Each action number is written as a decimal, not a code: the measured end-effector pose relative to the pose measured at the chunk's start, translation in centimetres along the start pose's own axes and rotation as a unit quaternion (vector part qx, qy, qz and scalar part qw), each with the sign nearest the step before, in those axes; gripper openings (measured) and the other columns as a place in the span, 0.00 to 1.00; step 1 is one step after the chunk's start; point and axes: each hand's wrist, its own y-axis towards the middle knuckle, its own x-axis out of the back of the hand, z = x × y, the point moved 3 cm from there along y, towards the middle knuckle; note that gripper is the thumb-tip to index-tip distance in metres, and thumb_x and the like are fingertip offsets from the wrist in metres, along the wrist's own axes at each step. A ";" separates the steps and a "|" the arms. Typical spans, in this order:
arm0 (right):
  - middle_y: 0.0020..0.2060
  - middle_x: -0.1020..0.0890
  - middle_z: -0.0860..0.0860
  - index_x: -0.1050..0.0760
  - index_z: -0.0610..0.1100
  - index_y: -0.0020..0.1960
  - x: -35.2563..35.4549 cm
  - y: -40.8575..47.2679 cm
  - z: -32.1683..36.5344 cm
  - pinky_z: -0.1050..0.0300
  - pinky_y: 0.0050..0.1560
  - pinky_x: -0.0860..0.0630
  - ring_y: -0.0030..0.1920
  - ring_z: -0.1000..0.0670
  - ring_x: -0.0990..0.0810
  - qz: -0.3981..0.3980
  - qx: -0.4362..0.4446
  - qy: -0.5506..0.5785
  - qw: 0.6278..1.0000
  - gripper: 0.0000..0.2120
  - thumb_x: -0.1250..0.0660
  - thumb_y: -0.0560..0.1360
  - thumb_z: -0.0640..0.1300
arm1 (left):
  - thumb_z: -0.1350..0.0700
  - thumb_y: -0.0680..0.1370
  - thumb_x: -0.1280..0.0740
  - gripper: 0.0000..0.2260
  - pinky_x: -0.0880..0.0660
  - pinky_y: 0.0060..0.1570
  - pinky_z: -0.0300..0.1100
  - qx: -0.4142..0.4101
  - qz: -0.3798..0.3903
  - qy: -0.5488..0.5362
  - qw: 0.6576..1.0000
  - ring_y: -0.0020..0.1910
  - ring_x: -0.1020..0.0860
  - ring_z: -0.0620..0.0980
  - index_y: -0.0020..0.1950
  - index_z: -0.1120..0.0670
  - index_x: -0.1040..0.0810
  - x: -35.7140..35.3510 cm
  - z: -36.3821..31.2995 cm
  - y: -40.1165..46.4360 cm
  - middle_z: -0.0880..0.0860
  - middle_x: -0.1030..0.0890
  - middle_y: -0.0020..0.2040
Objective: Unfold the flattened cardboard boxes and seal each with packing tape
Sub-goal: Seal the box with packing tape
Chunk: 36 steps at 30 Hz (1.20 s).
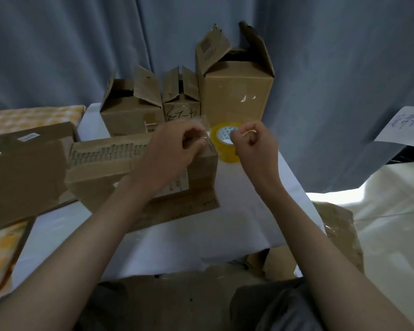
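Both grips beside tape roll [225, 142]

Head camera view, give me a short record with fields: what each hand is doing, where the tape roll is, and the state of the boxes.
left hand: left hand over the near box, fingers curled, pinching what looks like clear tape
right hand: right hand in front of the tape roll, fingers curled; what it pinches is blurred
tape roll: yellow, on the white table, right of the near box
back boxes: three upright boxes, top flaps open
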 end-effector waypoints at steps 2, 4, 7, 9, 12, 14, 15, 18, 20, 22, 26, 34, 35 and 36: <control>0.26 0.23 0.52 0.26 0.45 0.41 -0.6 -1.4 1.3 0.50 0.40 0.23 0.30 0.50 0.23 0.029 -0.031 0.010 0.999 0.11 0.27 0.73 0.50 | 0.52 0.76 0.28 0.12 0.25 0.54 0.39 0.000 0.006 0.011 1.000 0.48 0.23 0.43 0.58 0.52 0.19 0.3 0.3 0.9 0.48 0.19 0.53; 0.30 0.20 0.47 0.28 0.45 0.41 -1.3 -2.5 2.2 0.54 0.36 0.25 0.32 0.48 0.22 0.048 -0.036 -0.001 0.998 0.16 0.25 0.73 0.53 | 0.49 0.73 0.26 0.16 0.25 0.56 0.46 -0.008 0.019 0.033 0.999 0.51 0.23 0.46 0.58 0.52 0.19 0.3 0.6 1.7 0.49 0.19 0.53; 0.30 0.25 0.48 0.32 0.47 0.39 -1.5 -3.4 2.8 0.64 0.32 0.32 0.32 0.51 0.28 0.038 -0.046 -0.004 0.998 0.18 0.24 0.72 0.52 | 0.44 0.72 0.27 0.21 0.30 0.59 0.46 -0.005 0.057 0.070 0.996 0.57 0.25 0.50 0.62 0.51 0.20 0.0 1.6 2.6 0.50 0.20 0.56; 0.31 0.26 0.47 0.34 0.48 0.38 -1.4 -3.6 2.8 0.63 0.33 0.30 0.32 0.49 0.27 0.028 -0.054 0.010 0.998 0.19 0.24 0.72 0.51 | 0.46 0.75 0.30 0.19 0.34 0.60 0.42 0.005 0.076 0.084 0.994 0.59 0.25 0.50 0.64 0.51 0.21 -0.3 2.1 3.2 0.50 0.21 0.58; 0.36 0.22 0.42 0.33 0.48 0.39 -1.6 -4.1 2.7 0.46 0.39 0.22 0.38 0.40 0.21 0.023 -0.072 0.027 0.997 0.18 0.23 0.71 0.49 | 0.51 0.80 0.35 0.14 0.33 0.57 0.41 0.024 0.091 0.088 0.992 0.57 0.24 0.48 0.63 0.52 0.19 -0.9 2.4 4.3 0.51 0.20 0.58; 0.37 0.21 0.43 0.32 0.47 0.39 -1.7 -4.2 2.5 0.42 0.40 0.21 0.39 0.40 0.20 0.017 -0.091 0.045 0.995 0.17 0.23 0.71 0.48 | 0.51 0.80 0.35 0.10 0.29 0.54 0.42 0.041 0.099 0.073 0.992 0.51 0.23 0.45 0.57 0.52 0.16 -1.2 2.5 4.9 0.50 0.17 0.55; 0.38 0.20 0.43 0.31 0.47 0.40 -1.6 -4.2 2.3 0.41 0.41 0.20 0.40 0.40 0.20 0.015 -0.103 0.057 0.993 0.16 0.22 0.70 0.47 | 0.51 0.80 0.34 0.09 0.27 0.53 0.42 0.050 0.098 0.054 0.992 0.49 0.23 0.44 0.54 0.52 0.15 -1.3 2.6 5.2 0.49 0.16 0.52; 0.41 0.18 0.41 0.29 0.46 0.40 -1.6 -4.2 1.8 0.41 0.44 0.19 0.43 0.41 0.19 0.018 -0.159 0.127 0.979 0.15 0.21 0.69 0.45 | 0.49 0.78 0.30 0.09 0.25 0.48 0.38 0.088 0.089 -0.005 0.992 0.46 0.21 0.43 0.49 0.53 0.14 -1.3 2.7 5.8 0.48 0.15 0.47; 0.41 0.19 0.40 0.28 0.44 0.41 -1.7 -4.2 1.6 0.45 0.45 0.18 0.42 0.43 0.19 0.022 -0.201 0.194 0.960 0.13 0.22 0.70 0.43 | 0.49 0.76 0.28 0.08 0.27 0.44 0.33 0.107 0.095 -0.026 0.989 0.45 0.21 0.40 0.48 0.53 0.13 -1.2 2.8 6.3 0.47 0.15 0.46; 0.41 0.20 0.42 0.28 0.42 0.43 -1.8 -4.2 1.7 0.53 0.44 0.18 0.41 0.48 0.20 0.030 -0.230 0.259 0.938 0.11 0.25 0.73 0.40 | 0.50 0.75 0.26 0.07 0.25 0.49 0.36 0.129 0.102 -0.043 0.985 0.46 0.21 0.39 0.47 0.52 0.13 -1.1 2.8 6.7 0.46 0.15 0.47; 0.44 0.21 0.42 0.28 0.42 0.46 -2.0 -4.2 1.6 0.57 0.44 0.20 0.41 0.50 0.21 0.059 -0.297 0.348 0.887 0.08 0.29 0.75 0.35 | 0.51 0.72 0.24 0.06 0.24 0.49 0.42 0.174 0.099 -0.050 0.979 0.44 0.21 0.41 0.42 0.53 0.15 -1.6 2.7 7.0 0.46 0.16 0.42; 0.40 0.16 0.49 0.18 0.43 0.47 -2.0 -4.2 1.1 0.55 0.50 0.17 0.44 0.50 0.17 0.082 -0.252 0.236 0.935 0.03 0.31 0.78 0.40 | 0.56 0.73 0.29 0.07 0.23 0.48 0.51 0.161 0.100 0.001 0.982 0.44 0.22 0.50 0.47 0.52 0.26 -3.4 2.6 6.9 0.50 0.21 0.42; 0.37 0.16 0.52 0.18 0.45 0.45 -1.9 -4.2 1.2 0.55 0.48 0.17 0.42 0.51 0.17 0.065 -0.208 0.173 0.961 0.04 0.30 0.77 0.41 | 0.57 0.74 0.29 0.07 0.23 0.48 0.52 0.133 0.108 -0.009 0.985 0.44 0.22 0.49 0.49 0.53 0.25 -3.3 2.6 6.9 0.51 0.20 0.43; 0.36 0.16 0.54 0.18 0.48 0.43 -1.9 -4.1 1.4 0.53 0.48 0.16 0.40 0.53 0.17 0.053 -0.169 0.122 0.977 0.05 0.30 0.77 0.42 | 0.57 0.75 0.29 0.05 0.24 0.50 0.51 0.106 0.118 -0.018 0.987 0.45 0.22 0.48 0.49 0.54 0.22 -3.0 2.7 6.9 0.51 0.20 0.45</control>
